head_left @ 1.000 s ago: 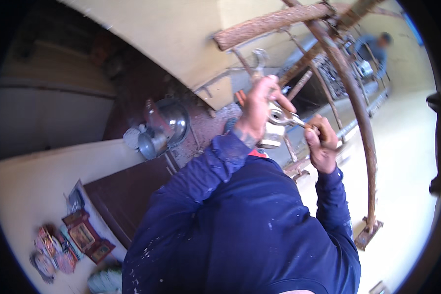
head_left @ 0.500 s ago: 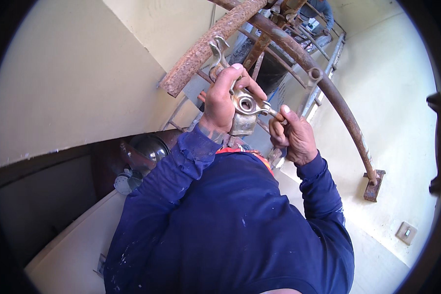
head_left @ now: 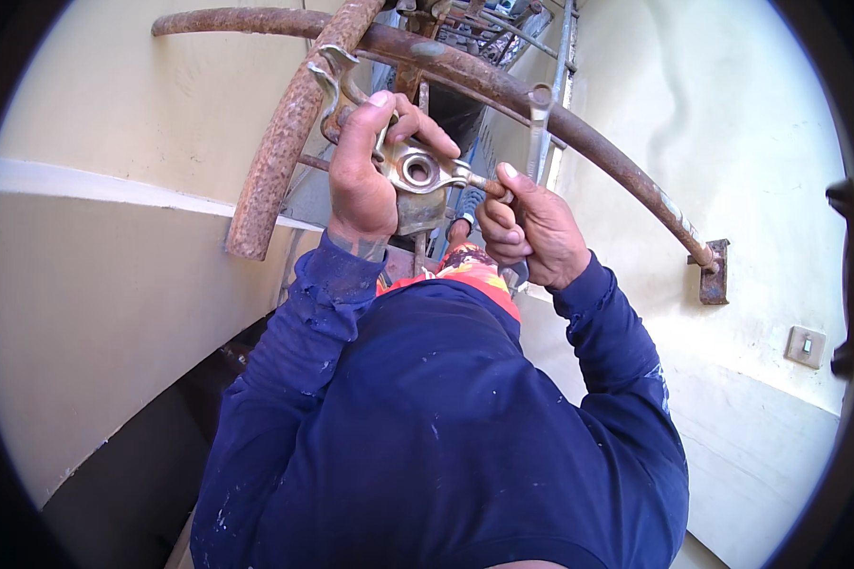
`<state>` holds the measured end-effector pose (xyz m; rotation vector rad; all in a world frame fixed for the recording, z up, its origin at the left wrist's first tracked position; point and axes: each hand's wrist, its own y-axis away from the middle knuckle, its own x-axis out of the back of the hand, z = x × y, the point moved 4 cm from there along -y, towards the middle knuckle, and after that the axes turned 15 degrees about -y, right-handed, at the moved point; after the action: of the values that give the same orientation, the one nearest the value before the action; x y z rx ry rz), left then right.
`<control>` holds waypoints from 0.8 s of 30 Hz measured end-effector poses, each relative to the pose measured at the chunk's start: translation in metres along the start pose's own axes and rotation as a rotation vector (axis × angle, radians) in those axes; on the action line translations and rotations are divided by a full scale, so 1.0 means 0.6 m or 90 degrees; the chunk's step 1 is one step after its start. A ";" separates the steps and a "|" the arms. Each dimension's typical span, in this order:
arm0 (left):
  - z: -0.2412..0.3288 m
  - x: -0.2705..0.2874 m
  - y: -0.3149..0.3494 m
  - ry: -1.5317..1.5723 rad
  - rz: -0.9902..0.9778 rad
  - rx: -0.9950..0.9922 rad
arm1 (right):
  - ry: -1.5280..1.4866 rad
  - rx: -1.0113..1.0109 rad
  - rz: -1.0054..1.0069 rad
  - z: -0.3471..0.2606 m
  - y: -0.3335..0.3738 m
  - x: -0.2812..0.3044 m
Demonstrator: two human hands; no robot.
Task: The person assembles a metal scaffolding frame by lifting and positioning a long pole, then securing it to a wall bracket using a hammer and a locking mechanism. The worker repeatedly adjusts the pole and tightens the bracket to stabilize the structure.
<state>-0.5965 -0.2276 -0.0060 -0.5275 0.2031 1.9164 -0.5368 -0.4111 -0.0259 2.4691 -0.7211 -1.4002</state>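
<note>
My left hand (head_left: 365, 175) is closed around a metal scaffold clamp (head_left: 417, 173), a swivel coupler with a round hole in its middle. One curved jaw of the clamp rises past my thumb, beside a rusty pipe. From its right side sticks a threaded bolt (head_left: 484, 184). The thumb and fingers of my right hand (head_left: 539, 228) pinch the bolt's end. A wrench (head_left: 538, 133) is also held in this hand; its ring end points up and its lower end shows under my fingers. My palm hides the wrench's middle.
A thick rusty pipe (head_left: 285, 152) slants down just left of the clamp. Behind it, a long curved rusty pipe (head_left: 588, 142) crosses to a bracket (head_left: 714, 273) by the right wall. Further scaffold bars stand beyond. A light switch (head_left: 806, 347) is on that wall.
My view has shifted, so hands and clamp sit further left in it. The curved pipe now shows its left end. Both hands keep their hold; the person at the far top is out of view.
</note>
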 end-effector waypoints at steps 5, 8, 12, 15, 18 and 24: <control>-0.033 0.006 -0.023 0.131 0.052 0.077 | 0.836 0.609 -0.052 -0.073 -0.002 -0.024; -0.045 0.000 -0.043 0.179 0.081 0.085 | 0.540 0.545 0.041 -0.071 -0.016 -0.015; -0.059 -0.013 -0.090 0.134 0.051 0.099 | 0.411 0.470 0.151 -0.113 -0.033 -0.006; -0.041 -0.045 -0.140 0.051 0.007 0.140 | 0.606 0.577 0.187 -0.198 -0.026 -0.037; -0.036 -0.084 -0.192 0.205 0.024 0.159 | 0.634 0.629 0.217 -0.271 -0.023 -0.057; -0.071 -0.167 -0.294 0.278 0.198 0.302 | 0.319 0.541 0.336 -0.375 -0.072 0.020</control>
<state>-0.3930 -0.2567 0.0192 -0.6073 1.0458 1.9337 -0.3273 -0.3925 0.0655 2.6501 -1.9199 -0.2585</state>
